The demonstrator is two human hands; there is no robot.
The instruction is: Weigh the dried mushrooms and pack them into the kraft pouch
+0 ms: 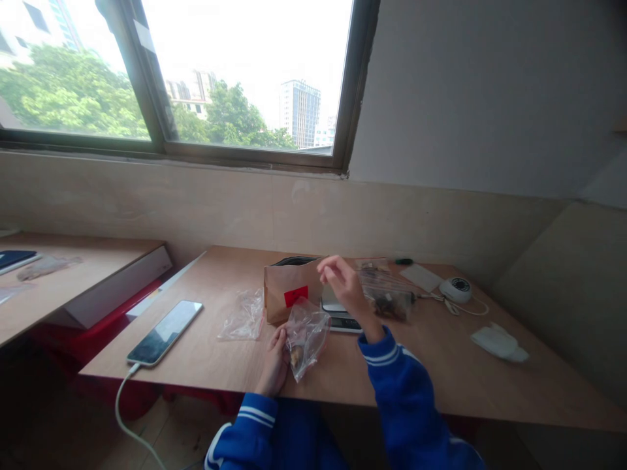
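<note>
My left hand [277, 358] is closed on the side of a clear plastic bag [309, 329] near the table's front edge. A few small brown pieces [296, 356] lie in the bag's lower part. My right hand [345, 287] is raised over a flat scale [345, 324], its fingers bent together in a pinch; whatever they may hold is too small to make out. Behind the plastic bag stands a brown paper bag [275, 294] with a red label [296, 296], its top gaping. My right hand and the plastic bag partly cover the scale.
An empty-looking clear bag [241, 317] lies left of the paper bag. Farther left is a phone [165, 333] on a charging cable [119, 408]. To the right are bags of dark brown pieces [390, 303], a white dome camera [455, 290] and a crumpled white item [498, 342].
</note>
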